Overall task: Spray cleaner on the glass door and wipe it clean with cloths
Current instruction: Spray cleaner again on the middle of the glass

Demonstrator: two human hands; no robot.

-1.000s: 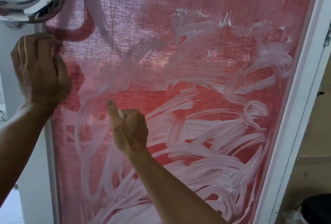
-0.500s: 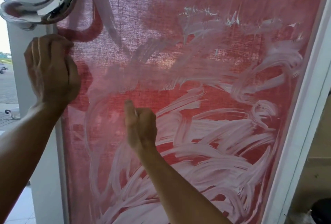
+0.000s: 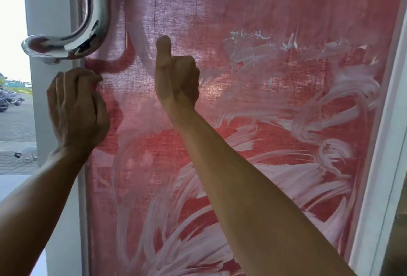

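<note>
White smears across glass door (image 3: 275, 103)

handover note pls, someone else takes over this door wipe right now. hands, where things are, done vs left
Left hand: fingers curled round the door's edge just below the chrome handle, steadying it.
Right hand: fist against the glass door, thumb up; whether it holds a cloth cannot be told.
Glass: white cleaner smears cover the lower and right parts; the upper area is hazy. A red fabric hangs behind the glass.
No spray bottle or cloth in view.
Done: cleaner applied and spread.
Left: wipe off smears and haze across the whole pane.
</note>
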